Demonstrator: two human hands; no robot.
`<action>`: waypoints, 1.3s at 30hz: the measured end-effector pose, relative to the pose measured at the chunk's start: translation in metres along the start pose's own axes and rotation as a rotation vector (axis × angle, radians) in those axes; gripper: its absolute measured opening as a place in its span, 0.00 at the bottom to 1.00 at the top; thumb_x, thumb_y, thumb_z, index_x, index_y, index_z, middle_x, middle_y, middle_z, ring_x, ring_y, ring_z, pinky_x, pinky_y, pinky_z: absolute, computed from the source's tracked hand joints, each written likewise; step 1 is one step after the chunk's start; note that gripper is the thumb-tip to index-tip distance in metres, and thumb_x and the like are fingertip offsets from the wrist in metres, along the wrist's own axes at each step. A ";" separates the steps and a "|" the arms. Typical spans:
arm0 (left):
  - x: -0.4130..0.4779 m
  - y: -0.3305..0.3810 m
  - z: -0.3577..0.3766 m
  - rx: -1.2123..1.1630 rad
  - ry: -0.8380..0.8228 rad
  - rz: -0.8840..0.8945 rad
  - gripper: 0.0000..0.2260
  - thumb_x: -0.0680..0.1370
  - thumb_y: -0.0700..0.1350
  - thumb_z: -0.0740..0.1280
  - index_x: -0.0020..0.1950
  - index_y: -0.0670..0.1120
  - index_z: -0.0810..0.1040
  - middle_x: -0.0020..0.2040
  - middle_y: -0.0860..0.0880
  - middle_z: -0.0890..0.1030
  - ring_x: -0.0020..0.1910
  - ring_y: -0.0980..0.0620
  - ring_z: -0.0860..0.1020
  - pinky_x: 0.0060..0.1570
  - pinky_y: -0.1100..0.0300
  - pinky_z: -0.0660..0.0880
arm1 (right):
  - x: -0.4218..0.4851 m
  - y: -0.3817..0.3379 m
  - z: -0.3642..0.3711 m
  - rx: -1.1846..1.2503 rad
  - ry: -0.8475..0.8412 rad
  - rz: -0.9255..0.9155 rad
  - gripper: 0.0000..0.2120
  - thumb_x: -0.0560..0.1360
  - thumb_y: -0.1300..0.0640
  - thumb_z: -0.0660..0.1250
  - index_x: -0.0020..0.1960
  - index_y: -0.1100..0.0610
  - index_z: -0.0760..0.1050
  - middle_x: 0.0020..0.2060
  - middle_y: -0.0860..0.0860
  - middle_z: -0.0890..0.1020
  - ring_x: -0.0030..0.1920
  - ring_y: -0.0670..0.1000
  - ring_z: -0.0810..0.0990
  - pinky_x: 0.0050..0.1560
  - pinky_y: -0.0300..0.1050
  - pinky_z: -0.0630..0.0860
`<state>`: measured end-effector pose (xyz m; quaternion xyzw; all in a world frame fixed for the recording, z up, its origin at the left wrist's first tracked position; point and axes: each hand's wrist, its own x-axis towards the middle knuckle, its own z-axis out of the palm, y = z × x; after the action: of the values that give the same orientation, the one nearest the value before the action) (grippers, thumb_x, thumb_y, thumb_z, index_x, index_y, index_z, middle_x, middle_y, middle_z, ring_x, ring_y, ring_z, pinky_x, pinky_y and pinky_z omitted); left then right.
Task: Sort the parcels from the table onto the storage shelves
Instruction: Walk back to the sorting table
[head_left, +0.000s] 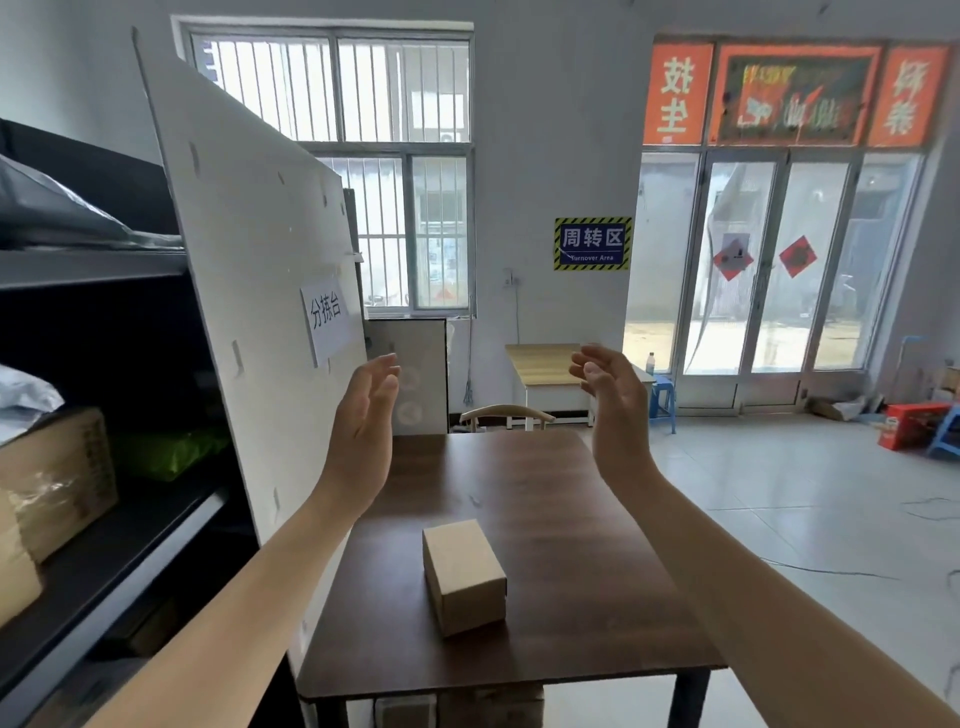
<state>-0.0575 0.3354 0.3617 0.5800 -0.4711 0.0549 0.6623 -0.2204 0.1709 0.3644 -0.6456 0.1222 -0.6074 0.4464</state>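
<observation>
A small brown cardboard parcel (464, 576) lies alone on the dark wooden table (561, 519), near its front edge. My left hand (363, 431) and my right hand (613, 410) are raised above the table's far half, palms facing each other, fingers apart, holding nothing. Both hands are well above and beyond the parcel. The dark storage shelves (119, 545) stand at the left, with a taped cardboard box (62, 478), a green bag (166, 452) and grey bags on them.
A white board (249, 249) with a paper label leans between the shelves and the table. A chair back (506, 415) shows behind the table, a light desk (545, 364) and blue stools farther off. Open tiled floor lies to the right.
</observation>
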 end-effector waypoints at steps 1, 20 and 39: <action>0.005 -0.005 0.002 -0.003 -0.001 0.001 0.20 0.77 0.54 0.53 0.64 0.48 0.70 0.61 0.49 0.76 0.62 0.52 0.73 0.58 0.69 0.67 | 0.003 0.005 0.003 -0.004 -0.008 0.003 0.20 0.66 0.42 0.59 0.53 0.49 0.76 0.50 0.47 0.81 0.58 0.53 0.79 0.62 0.49 0.74; 0.125 -0.091 0.086 0.106 0.078 0.031 0.15 0.82 0.48 0.55 0.66 0.45 0.71 0.56 0.62 0.74 0.57 0.60 0.74 0.51 0.81 0.65 | 0.148 0.116 0.005 0.047 -0.014 0.015 0.23 0.65 0.41 0.59 0.54 0.52 0.76 0.52 0.52 0.81 0.56 0.53 0.79 0.55 0.38 0.72; 0.208 -0.183 0.085 0.057 0.036 0.022 0.20 0.77 0.54 0.52 0.67 0.50 0.67 0.57 0.56 0.74 0.56 0.65 0.73 0.48 0.81 0.66 | 0.201 0.202 0.063 -0.046 -0.026 0.039 0.30 0.67 0.40 0.57 0.63 0.54 0.75 0.58 0.52 0.81 0.61 0.49 0.78 0.59 0.39 0.73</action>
<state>0.1220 0.1085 0.3637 0.5923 -0.4636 0.0859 0.6533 -0.0393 -0.0585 0.3623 -0.6612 0.1428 -0.5872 0.4445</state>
